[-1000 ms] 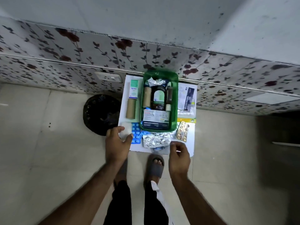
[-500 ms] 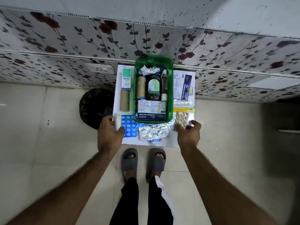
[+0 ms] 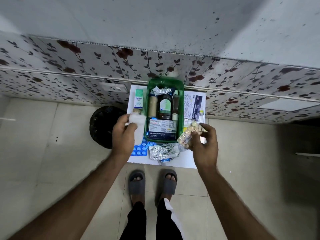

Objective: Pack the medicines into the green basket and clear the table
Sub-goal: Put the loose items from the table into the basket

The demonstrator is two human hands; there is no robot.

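The green basket (image 3: 181, 108) stands at the back of a small white table (image 3: 187, 158), holding bottles, a foil strip and a dressings box. My left hand (image 3: 123, 135) grips a white roll (image 3: 138, 125) just left of the basket, lifted off the table. My right hand (image 3: 204, 144) holds a strip of pale round tablets (image 3: 189, 134) beside the basket's near right corner. A blue tablet strip (image 3: 140, 149) and silver foil strips (image 3: 163, 151) lie in front of the basket. A green-and-white box (image 3: 138, 100) lies to its left.
Printed leaflets (image 3: 194, 106) lie on the table right of the basket. A black bin (image 3: 103, 125) stands on the floor to the table's left. A flower-patterned wall (image 3: 86, 70) runs right behind the table. My sandalled feet (image 3: 152, 184) are at the table's front edge.
My left hand has lifted the white roll from the front left corner up beside the basket. My right hand has picked the pale tablet strip off the table and raised it.
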